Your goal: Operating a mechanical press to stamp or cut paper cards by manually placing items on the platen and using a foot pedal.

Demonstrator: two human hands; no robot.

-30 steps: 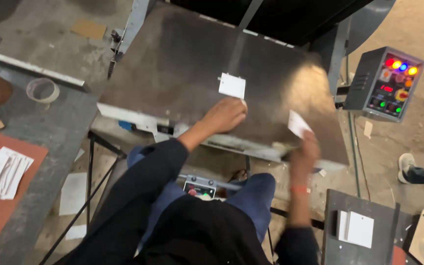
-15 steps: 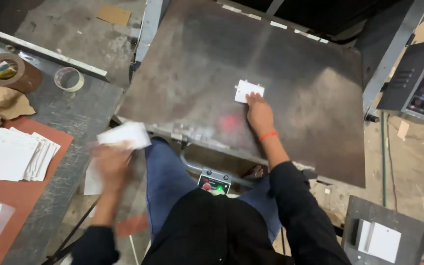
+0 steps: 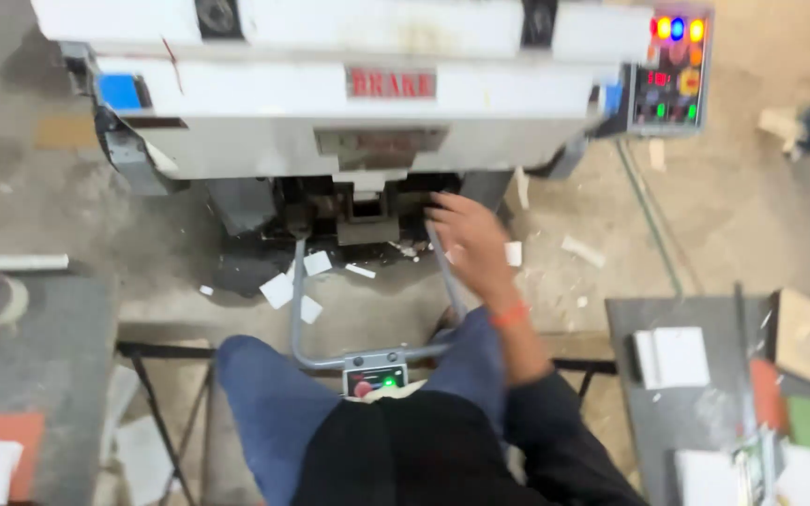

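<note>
Here the person is sitting in front of a white machine point(image 3: 330, 112), and the right hand point(image 3: 469, 242) is reaching forward and downward toward the dark gap under the machine's front. The right arm is stretching out from a black sleeve point(image 3: 555, 422), with an orange band point(image 3: 510, 316) showing at the wrist. The hand is blurred; its fingers are looking loosely spread and it is gripping nothing that can be made out. It is hovering just above a grey metal bar point(image 3: 447, 281) that is running from the machine back to a small box with a green light point(image 3: 375, 378) between the person's knees. The left hand is lying outside the view. Small white paper pieces point(image 3: 278, 290) are lying scattered on the floor point(image 3: 705, 215) beneath the machine, near the hand. A stack of white cards point(image 3: 672, 357) is resting on a grey surface point(image 3: 696, 422) to the right, well apart from the hand.
</note>
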